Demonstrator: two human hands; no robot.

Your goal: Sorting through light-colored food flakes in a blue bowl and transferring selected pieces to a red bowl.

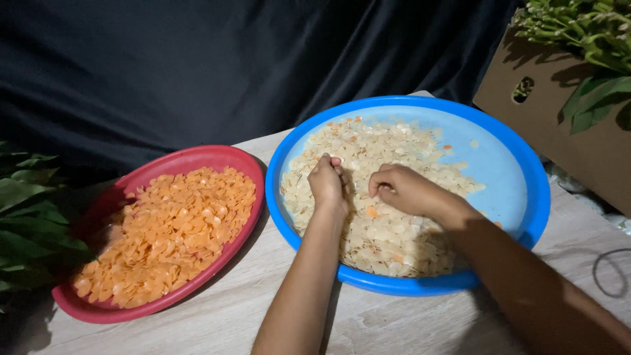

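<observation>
A blue round basin [519,164] holds a heap of pale cream flakes [368,230] with a few orange ones mixed in. Both hands rest on this heap. My left hand [327,183] has its fingers curled and pinched together over the flakes. My right hand [402,189] is curled too, fingertips down in the pile, close to the left hand. What either hand holds between its fingers is hidden. To the left, a red basin [197,156] is filled with orange flakes [167,233].
The basins sit on a light wooden tabletop [236,309]. Green leaves [26,223] lie at the left edge. A cardboard box [559,125] with leafy stems [585,33] stands at the right. Black cloth [197,66] hangs behind. A cable loop [611,273] lies at the right.
</observation>
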